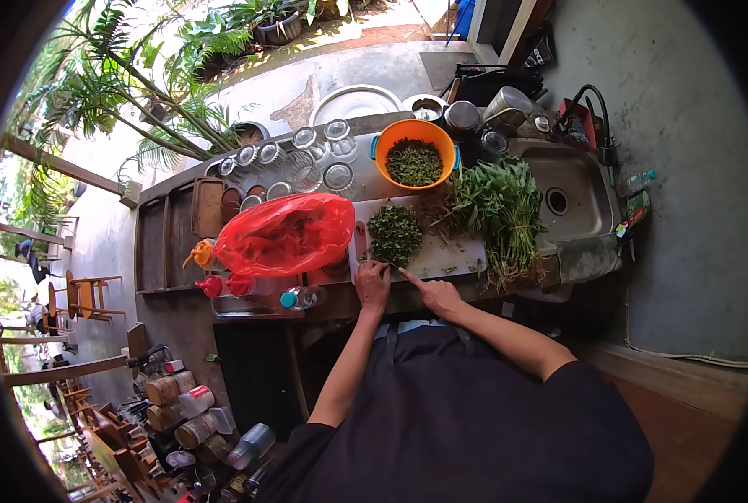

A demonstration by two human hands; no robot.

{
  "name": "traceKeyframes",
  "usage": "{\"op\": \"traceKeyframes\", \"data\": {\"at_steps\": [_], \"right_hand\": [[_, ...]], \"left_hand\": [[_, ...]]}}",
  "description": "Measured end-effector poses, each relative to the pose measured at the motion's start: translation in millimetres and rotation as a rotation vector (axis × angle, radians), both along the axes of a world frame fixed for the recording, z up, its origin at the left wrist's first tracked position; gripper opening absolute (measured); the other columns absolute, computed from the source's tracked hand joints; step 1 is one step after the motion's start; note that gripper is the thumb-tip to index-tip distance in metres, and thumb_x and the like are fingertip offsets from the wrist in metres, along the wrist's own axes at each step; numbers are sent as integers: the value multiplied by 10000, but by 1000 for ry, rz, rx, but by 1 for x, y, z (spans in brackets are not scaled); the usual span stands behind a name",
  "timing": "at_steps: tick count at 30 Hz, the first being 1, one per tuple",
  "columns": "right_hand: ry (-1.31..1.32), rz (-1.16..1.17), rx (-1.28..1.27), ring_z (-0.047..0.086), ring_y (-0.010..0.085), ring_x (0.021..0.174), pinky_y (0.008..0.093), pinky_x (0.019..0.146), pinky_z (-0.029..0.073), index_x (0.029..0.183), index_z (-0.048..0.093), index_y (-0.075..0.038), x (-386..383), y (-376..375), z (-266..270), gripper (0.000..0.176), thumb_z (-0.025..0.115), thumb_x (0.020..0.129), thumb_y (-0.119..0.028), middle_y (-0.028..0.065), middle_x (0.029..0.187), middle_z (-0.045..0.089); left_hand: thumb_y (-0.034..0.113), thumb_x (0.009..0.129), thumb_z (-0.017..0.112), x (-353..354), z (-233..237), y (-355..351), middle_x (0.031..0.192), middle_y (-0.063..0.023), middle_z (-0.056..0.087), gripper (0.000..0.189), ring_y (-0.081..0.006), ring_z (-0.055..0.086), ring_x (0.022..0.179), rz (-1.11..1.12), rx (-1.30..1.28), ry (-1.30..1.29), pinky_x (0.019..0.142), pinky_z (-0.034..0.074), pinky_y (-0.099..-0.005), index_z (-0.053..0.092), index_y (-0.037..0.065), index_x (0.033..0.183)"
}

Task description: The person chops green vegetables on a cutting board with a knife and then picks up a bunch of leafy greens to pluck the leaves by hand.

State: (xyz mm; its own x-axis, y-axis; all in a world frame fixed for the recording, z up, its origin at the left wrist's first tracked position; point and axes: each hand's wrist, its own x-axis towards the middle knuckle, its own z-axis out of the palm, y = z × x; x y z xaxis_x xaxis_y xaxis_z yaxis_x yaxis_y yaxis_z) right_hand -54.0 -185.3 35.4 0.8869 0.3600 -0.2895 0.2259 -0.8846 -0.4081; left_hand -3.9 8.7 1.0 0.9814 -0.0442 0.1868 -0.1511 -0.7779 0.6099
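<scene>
A heap of chopped green leaves [395,235] lies on the white cutting board [451,256]. My left hand [372,283] is at the board's near edge, just below the heap, fingers bent together; what they hold, if anything, is hidden. Beside it on the right, my right hand [438,295] is closed with its index finger stretched toward the leaves, seemingly along a knife [396,267] that barely shows. A bundle of leafy greens with roots [512,222] lies across the board's right end. Beyond the board stands an orange bowl [443,138] holding more chopped leaves.
A red plastic bag [286,235] sits left of the board, with a teal-capped bottle [300,298] near the counter's edge. Several upturned glasses [304,172] stand behind the bag. On the right is a metal sink [588,180]. Pots [463,117] line the back.
</scene>
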Motion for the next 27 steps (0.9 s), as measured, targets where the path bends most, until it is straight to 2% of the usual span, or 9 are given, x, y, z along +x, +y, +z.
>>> {"op": "traceKeyframes", "data": {"at_steps": [3,6,15,18,27], "right_hand": [[-37,-7,24,668,423,669,544,663,551,1580,110,-407,4,3,-6,808,423,898,-106,230,755,670],[-1,19,-23,672,380,667,513,637,542,1590,71,-372,5,0,-6,860,447,876,-76,205,802,689],[74,18,-40,641,408,637,538,632,524,1583,96,-375,-3,-19,19,768,488,953,-175,196,727,654],[64,-11,-3,648,414,670,542,659,527,1581,114,-375,-1,-14,32,750,498,963,-197,215,746,655],[161,-19,-31,677,419,763,533,744,543,1576,184,-359,4,0,49,714,491,953,-195,223,828,680]], "left_hand": [[162,800,748,-1,4,0,901,-64,673,109,-268,626,933,-18,35,-23,824,480,-400,759,90,882],[141,814,739,-3,12,-2,898,-80,677,120,-284,635,926,-40,60,-65,824,494,-418,760,62,901],[100,827,709,2,-4,2,902,-108,665,92,-307,631,939,-70,4,-20,828,495,-419,743,53,900],[102,819,717,4,3,1,892,-98,668,80,-304,638,922,-54,43,-43,830,494,-422,741,61,883],[87,805,727,4,-1,4,893,-108,675,95,-314,652,898,-41,-82,35,789,516,-424,749,41,885]]}}
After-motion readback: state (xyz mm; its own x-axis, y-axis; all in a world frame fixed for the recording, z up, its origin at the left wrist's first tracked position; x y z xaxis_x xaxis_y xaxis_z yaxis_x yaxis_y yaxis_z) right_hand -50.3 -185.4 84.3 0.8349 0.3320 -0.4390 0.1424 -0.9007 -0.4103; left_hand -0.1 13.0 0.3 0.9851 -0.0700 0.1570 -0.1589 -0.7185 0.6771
